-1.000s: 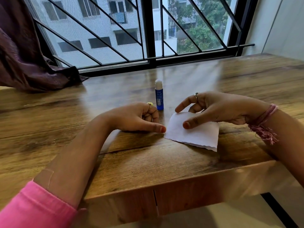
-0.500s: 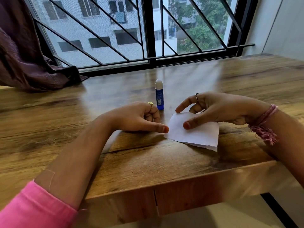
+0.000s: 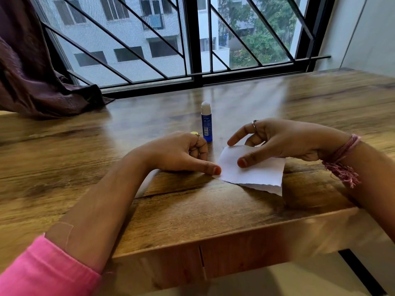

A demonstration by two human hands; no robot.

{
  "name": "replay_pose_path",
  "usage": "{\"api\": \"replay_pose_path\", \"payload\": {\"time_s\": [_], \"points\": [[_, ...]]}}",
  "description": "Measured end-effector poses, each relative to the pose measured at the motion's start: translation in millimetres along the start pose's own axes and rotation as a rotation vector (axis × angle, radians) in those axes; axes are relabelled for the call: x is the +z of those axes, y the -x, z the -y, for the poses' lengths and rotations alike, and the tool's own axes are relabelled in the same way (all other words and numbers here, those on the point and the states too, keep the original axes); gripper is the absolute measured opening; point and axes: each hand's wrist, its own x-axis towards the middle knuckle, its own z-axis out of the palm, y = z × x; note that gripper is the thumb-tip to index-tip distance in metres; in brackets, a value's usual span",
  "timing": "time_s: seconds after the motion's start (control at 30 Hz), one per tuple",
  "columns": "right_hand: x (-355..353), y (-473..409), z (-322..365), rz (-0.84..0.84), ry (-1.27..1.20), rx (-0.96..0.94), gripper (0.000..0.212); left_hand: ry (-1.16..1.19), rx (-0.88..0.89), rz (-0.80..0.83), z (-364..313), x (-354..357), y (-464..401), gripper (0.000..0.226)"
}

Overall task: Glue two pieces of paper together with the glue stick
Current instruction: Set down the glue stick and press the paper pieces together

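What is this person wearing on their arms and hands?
The left hand has a gold ring and red nail polish; that arm has a pink sleeve and a clear patch near it. The right hand wears a silver ring, red polish, and pink thread bands with a frayed tassel at the wrist.

two hands (image 3: 181, 153), one glue stick (image 3: 206, 122), one paper (image 3: 252, 169), one table (image 3: 149, 210).
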Motion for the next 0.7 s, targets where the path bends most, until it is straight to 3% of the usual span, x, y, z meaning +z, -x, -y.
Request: {"api": "replay_pose_path", "payload": {"time_s": [0.7], "points": [[2.2, 0.9, 0.4, -0.025, 0.042, -0.033, 0.057, -0.028, -0.011, -0.006, -3.0, 2.6, 0.2, 0.06]]}}
